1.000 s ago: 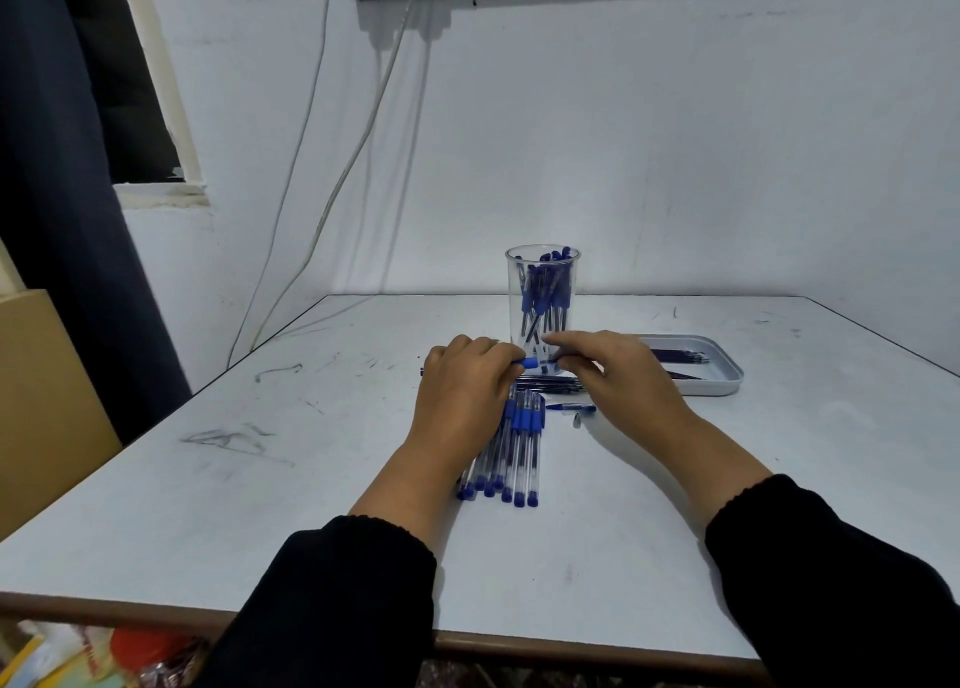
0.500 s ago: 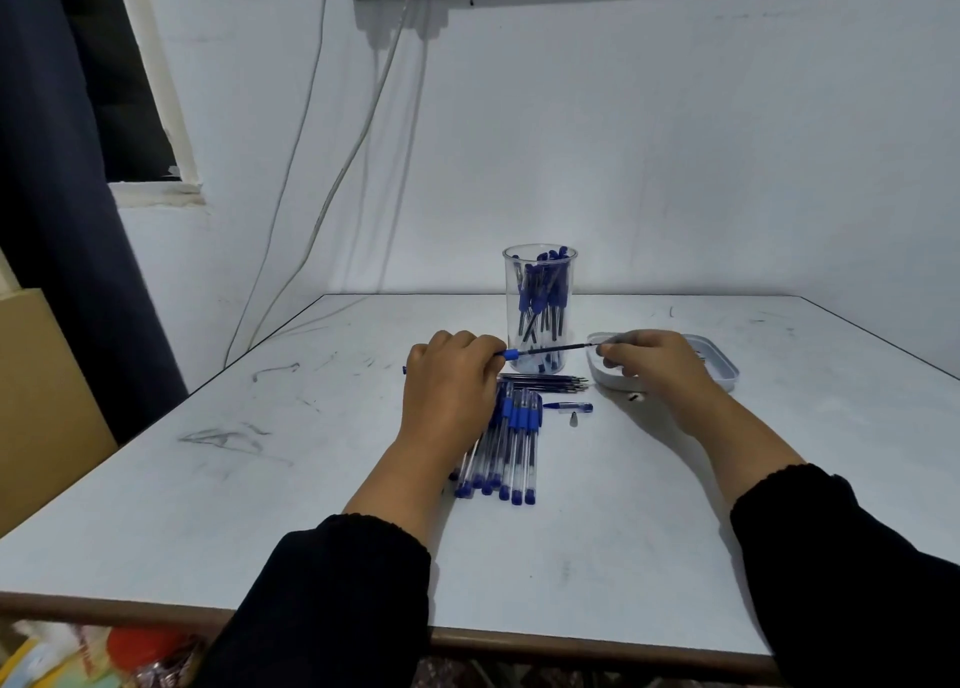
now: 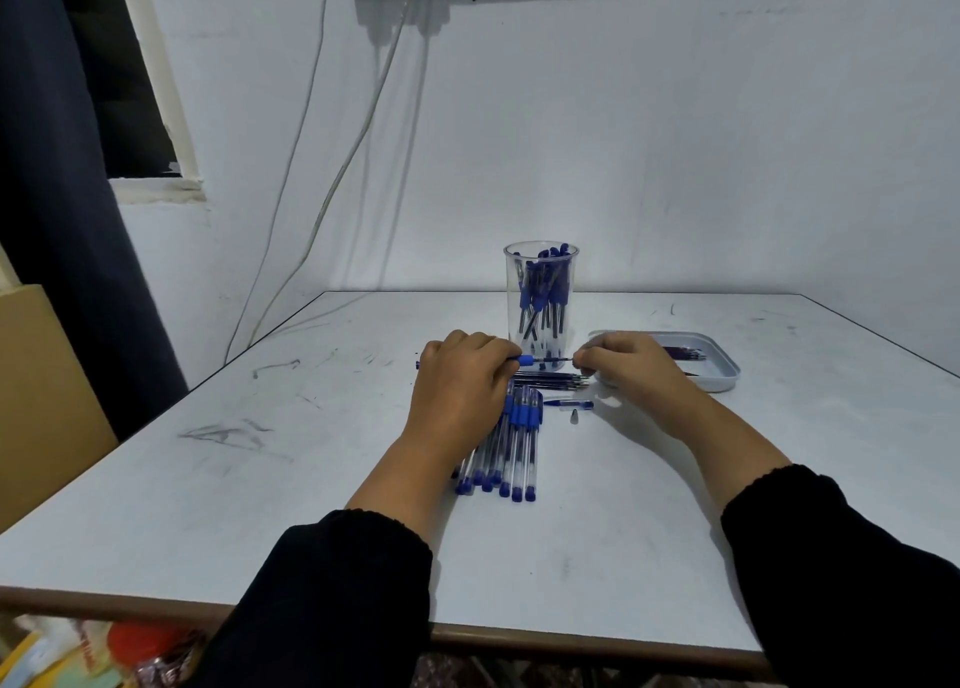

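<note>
My left hand (image 3: 460, 391) grips a pen barrel whose blue end (image 3: 525, 360) pokes out to the right. My right hand (image 3: 631, 367) pinches the far end of a thin dark refill (image 3: 553, 360) that runs between the two hands. Behind them stands a clear cup (image 3: 540, 297) holding several blue pens. A row of several assembled blue pens (image 3: 511, 448) lies on the table under my left wrist. A few bare refills (image 3: 550, 379) lie just beyond that row.
A shallow white tray (image 3: 724, 373) with more refills sits right of the cup. A loose blue cap (image 3: 571, 404) and a small grey tip (image 3: 574, 417) lie beside the pens. A white wall backs the table; a cardboard box (image 3: 36, 401) stands at left.
My right hand drew the refill out to the right half a second ago and has now come back toward my left hand, shortening the visible refill.
</note>
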Available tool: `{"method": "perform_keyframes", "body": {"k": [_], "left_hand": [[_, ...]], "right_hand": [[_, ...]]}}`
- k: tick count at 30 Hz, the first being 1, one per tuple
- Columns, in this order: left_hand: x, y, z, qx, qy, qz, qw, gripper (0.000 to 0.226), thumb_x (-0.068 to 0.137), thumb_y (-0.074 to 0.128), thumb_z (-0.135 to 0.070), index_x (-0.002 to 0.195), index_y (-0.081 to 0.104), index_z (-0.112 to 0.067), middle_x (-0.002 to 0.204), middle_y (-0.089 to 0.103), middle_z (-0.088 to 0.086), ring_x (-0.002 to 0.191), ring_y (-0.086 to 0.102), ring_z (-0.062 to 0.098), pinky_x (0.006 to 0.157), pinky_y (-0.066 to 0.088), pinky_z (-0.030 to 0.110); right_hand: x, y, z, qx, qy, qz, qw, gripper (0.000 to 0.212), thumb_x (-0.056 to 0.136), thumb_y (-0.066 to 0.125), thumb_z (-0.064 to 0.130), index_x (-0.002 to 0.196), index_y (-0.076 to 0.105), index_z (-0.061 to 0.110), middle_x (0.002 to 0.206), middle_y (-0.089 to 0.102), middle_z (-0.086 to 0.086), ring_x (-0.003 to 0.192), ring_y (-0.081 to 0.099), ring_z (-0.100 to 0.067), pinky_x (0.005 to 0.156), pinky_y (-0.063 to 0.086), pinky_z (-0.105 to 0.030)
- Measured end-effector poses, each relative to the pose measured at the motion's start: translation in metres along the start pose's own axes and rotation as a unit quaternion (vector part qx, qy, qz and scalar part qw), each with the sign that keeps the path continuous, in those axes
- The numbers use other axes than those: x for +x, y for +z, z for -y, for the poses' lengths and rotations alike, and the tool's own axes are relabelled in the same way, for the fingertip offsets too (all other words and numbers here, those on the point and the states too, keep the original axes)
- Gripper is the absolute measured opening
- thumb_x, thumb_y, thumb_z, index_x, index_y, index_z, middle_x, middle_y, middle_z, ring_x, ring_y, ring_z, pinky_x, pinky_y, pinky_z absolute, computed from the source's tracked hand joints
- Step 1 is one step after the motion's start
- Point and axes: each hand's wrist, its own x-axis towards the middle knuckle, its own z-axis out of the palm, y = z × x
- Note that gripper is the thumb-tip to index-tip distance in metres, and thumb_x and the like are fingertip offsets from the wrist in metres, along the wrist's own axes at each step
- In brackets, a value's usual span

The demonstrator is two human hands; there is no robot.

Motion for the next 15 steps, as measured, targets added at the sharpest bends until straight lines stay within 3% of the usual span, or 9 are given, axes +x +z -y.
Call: {"method": "perform_keyframes", "body": {"k": [3,8,10,15], "left_hand": [[0.000,0.002,0.000,0.001,0.024,0.010,1.000,0.018,0.094,0.056,-0.022,0.108,0.068,-0.021,0.098,0.067,-0.004,0.094,0.054,0.020,0.083,0.029,0.031],[-0.001,0.003,0.000,0.005,0.025,0.007,1.000,0.018,0.094,0.056,-0.022,0.107,0.068,-0.021,0.098,0.067,-0.004,0.093,0.054,0.020,0.082,0.028,0.031],[-0.001,0.002,-0.001,0.010,0.019,0.003,1.000,0.019,0.094,0.055,-0.023,0.108,0.068,-0.021,0.100,0.067,-0.004,0.094,0.054,0.019,0.082,0.027,0.030],[-0.001,0.000,-0.001,0.016,0.004,-0.001,1.000,0.020,0.095,0.054,-0.023,0.110,0.067,-0.020,0.103,0.067,-0.003,0.097,0.054,0.020,0.085,0.031,0.033]], "right_hand": [[-0.003,0.008,0.002,-0.022,-0.012,0.019,0.999,0.021,0.090,0.062,0.021,0.072,0.071,0.014,0.071,0.066,0.004,0.065,0.056,-0.002,0.066,0.041,-0.020],[-0.003,0.010,0.003,-0.026,-0.006,0.026,0.999,0.028,0.095,0.058,0.028,0.075,0.072,0.014,0.072,0.067,0.004,0.069,0.058,-0.006,0.070,0.043,-0.022],[-0.002,0.006,0.001,-0.054,-0.007,0.022,0.998,0.029,0.095,0.057,0.034,0.078,0.073,0.017,0.074,0.068,0.002,0.071,0.058,-0.010,0.075,0.045,-0.029],[-0.004,-0.004,-0.002,-0.220,0.005,0.091,0.971,0.007,0.077,0.076,0.037,0.075,0.075,0.030,0.074,0.071,0.011,0.079,0.066,-0.007,0.076,0.052,-0.030]]}}
